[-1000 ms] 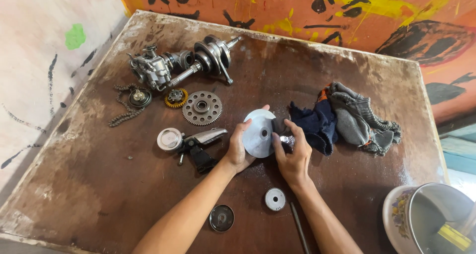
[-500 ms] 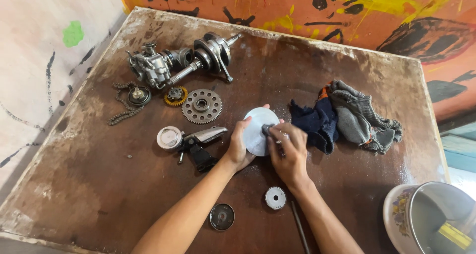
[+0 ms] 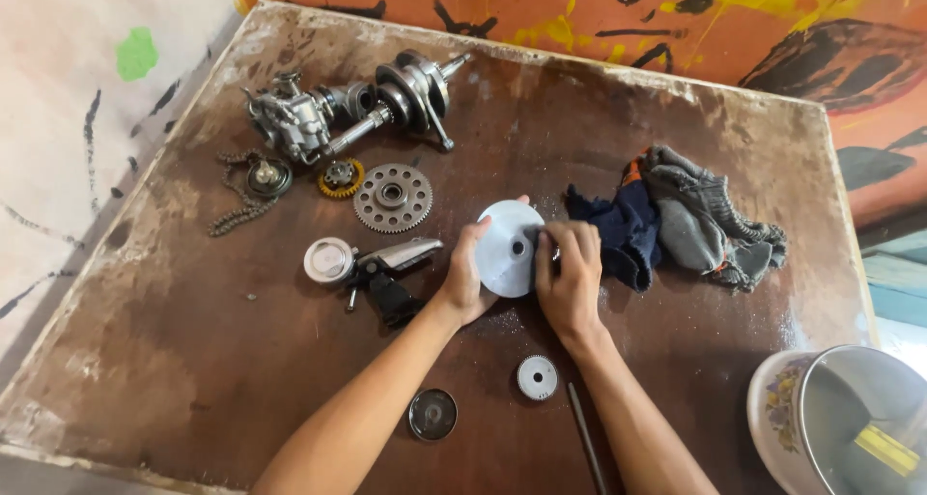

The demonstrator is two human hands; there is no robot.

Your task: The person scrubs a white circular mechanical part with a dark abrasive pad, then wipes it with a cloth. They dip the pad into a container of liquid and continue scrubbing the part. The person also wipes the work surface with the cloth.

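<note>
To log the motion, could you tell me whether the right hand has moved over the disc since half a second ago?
Yes. The right hand slid off the centre hole of the disc toward the rag.

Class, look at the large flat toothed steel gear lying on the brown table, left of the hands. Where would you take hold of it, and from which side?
Probably best to grip the large flat toothed steel gear by its outer rim, from above, with fingers on opposite edges. It lies flat on the brown table, so the faces offer no pinch. Its near right side looks free; a small yellow-rimmed gear sits close on the left.
</note>
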